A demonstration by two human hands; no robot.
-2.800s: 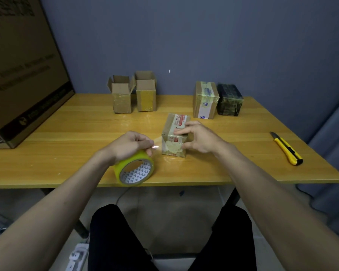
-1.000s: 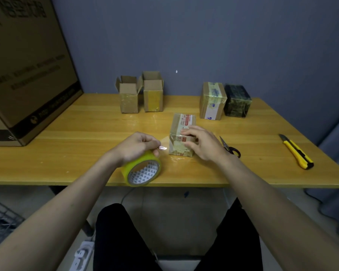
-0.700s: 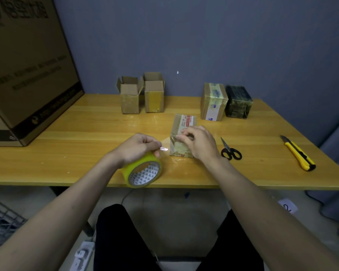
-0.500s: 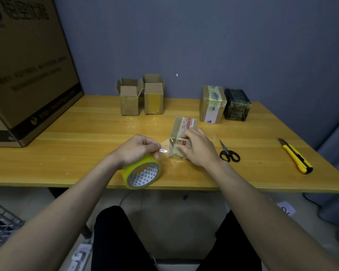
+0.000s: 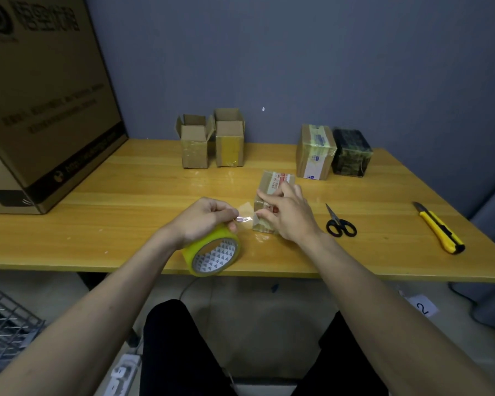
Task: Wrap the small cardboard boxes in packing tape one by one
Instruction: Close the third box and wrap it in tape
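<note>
**Tape stretched from roll to box**

Grey-blue wall behind, and my wooden table [image 5: 126, 195] spread in front of me. At its far edge stand two small open boxes [image 5: 212, 141] side by side, flaps up; I cannot see inside either one. To their right sit a taped box [image 5: 315, 151] and, touching it, a dark wrapped box [image 5: 352, 152], both closed. A large carton [image 5: 40, 95] fills the left end of the table.

The small cardboard box [image 5: 270, 184] I am wrapping stands near the table's front edge. My right hand [image 5: 290, 215] lies over its near right side, fingers curled against it, forefinger pressing along the top front edge and thumb on the front face. My left hand [image 5: 203, 218] grips the yellow tape roll [image 5: 212, 252] from above, just left of the box, fingers wrapped over its rim. A short clear strip of tape [image 5: 246, 214] runs from the roll to the box's left face.

Black scissors [image 5: 339, 222] lie right of my right hand, and a yellow utility knife [image 5: 439, 228] lies farther right.
</note>
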